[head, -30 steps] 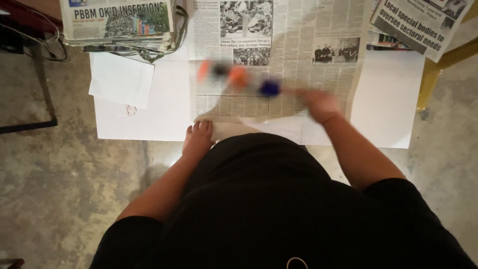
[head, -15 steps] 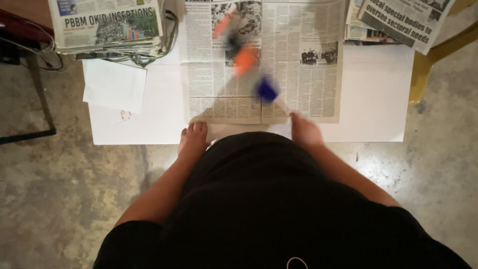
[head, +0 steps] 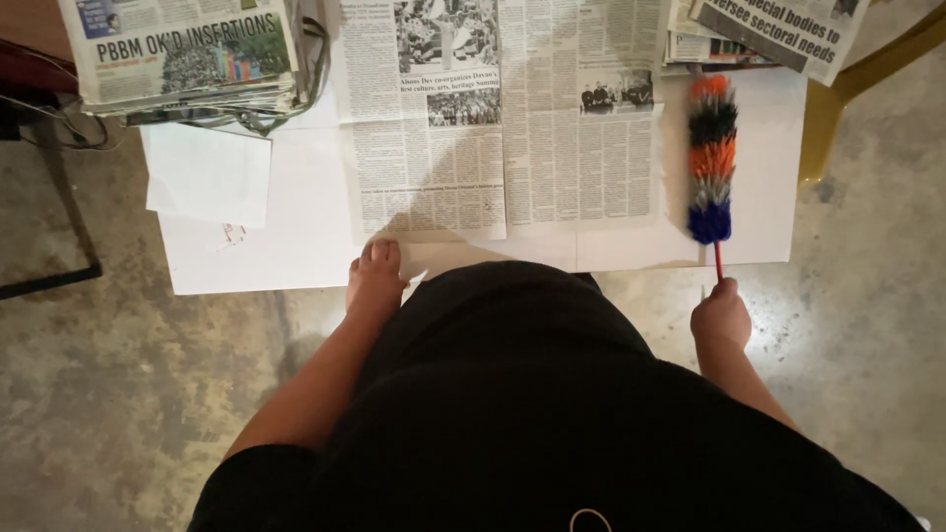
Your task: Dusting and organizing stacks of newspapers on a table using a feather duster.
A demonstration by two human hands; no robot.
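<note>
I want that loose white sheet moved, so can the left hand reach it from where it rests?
Probably yes: the left hand rests on the table edge, and only bare white paper lies between it and the loose white sheet.

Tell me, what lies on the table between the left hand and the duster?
In the head view, the open newspaper lies between left hand and duster.

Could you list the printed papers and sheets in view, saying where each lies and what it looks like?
Open newspaper: flat at table centre, grey columns with small photos.
Newspaper stack: top left corner, bold headline, colour photo.
Folded newspaper: top right, angled, black headline.
Loose white sheet: left, blank rectangle.
White table covering: under everything, plain.
No screens or packages show.
</note>
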